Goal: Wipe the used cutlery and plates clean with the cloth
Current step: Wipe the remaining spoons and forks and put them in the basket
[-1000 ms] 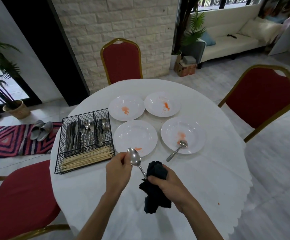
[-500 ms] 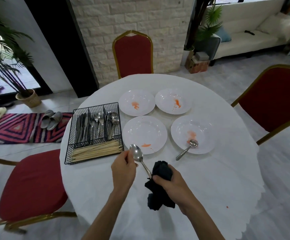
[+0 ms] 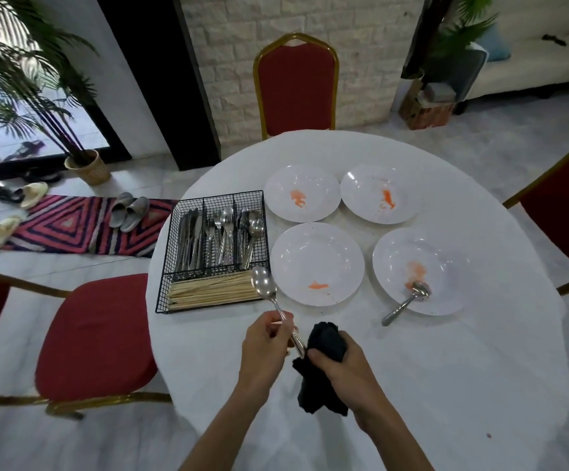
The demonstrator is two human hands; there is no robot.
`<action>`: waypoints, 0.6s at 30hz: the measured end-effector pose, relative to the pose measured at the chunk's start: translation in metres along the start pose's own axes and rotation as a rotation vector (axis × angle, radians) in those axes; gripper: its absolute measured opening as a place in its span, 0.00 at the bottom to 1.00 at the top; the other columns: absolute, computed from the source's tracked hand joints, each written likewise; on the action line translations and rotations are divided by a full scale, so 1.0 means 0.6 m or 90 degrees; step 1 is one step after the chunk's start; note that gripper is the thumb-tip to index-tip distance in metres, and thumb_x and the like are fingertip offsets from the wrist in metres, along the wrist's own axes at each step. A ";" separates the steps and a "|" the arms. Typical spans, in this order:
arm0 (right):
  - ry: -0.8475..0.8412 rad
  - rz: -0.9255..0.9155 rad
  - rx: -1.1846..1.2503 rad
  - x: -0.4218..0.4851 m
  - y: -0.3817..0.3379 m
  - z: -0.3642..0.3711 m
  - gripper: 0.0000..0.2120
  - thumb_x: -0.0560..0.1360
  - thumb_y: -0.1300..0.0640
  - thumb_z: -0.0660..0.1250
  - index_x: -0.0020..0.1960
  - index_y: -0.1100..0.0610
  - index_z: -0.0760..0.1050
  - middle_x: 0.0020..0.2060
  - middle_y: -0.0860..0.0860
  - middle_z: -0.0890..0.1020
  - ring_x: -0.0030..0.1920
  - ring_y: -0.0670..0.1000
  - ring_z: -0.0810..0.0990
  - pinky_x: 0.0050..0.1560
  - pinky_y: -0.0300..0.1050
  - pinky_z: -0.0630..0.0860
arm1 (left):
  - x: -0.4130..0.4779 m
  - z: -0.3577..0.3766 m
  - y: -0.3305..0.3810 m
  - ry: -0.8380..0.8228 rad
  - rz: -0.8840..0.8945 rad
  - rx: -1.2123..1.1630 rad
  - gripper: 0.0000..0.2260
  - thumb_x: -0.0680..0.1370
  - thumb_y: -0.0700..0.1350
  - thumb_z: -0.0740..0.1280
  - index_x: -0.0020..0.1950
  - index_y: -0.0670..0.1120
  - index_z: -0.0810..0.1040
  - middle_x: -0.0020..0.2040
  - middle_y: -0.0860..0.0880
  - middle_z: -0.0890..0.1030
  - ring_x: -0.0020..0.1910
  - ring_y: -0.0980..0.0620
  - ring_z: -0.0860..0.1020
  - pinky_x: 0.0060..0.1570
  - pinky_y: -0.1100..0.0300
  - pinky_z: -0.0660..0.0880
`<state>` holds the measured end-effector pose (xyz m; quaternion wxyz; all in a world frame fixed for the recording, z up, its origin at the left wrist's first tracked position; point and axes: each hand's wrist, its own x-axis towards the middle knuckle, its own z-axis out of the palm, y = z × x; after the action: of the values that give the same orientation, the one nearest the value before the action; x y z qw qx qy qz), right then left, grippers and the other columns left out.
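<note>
A: How far along is the wiping?

B: Early, I'd judge. The left hand (image 3: 265, 348) is closed on the middle of a spoon (image 3: 264, 287), bowl up and pointing far-left, just over the near corner of the rack (image 3: 212, 252). The right hand (image 3: 341, 363) is clenched around the black cloth (image 3: 322, 379), and the cloth is wrapped on the spoon's handle end.

A: So that spoon is being wiped?

B: It looks so; its bowl shows no red, though I can't say it's finished.

A: And the plates?

B: Four on the table (image 3: 446, 385), all marked orange. The far-left plate (image 3: 301, 193) and the far-right plate (image 3: 378, 193) each have a smear in the middle. The near-left plate (image 3: 317, 263) has one by its near rim. The near-right plate (image 3: 419, 270) has a smear and a second spoon (image 3: 407, 302) lying across its near edge, bowl in the sauce.

A: What's left, then?

B: All four plates and that second spoon, by my reckoning. Whether the cutlery in the rack is clean I can't tell
</note>
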<state>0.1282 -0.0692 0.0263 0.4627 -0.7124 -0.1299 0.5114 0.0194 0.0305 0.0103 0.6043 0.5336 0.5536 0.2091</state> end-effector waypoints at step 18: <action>0.085 0.100 0.072 0.100 0.014 0.014 0.08 0.76 0.60 0.73 0.54 0.56 0.78 0.49 0.59 0.86 0.49 0.58 0.85 0.54 0.56 0.82 | 0.347 -0.193 0.083 0.118 0.042 0.412 0.12 0.79 0.43 0.70 0.59 0.39 0.83 0.43 0.46 0.83 0.32 0.53 0.76 0.42 0.57 0.78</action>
<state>0.1450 -0.0298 -0.0172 0.4684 -0.7255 -0.0136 0.5041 -0.0044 0.2710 -0.0178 0.3432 0.6941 0.6264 0.0895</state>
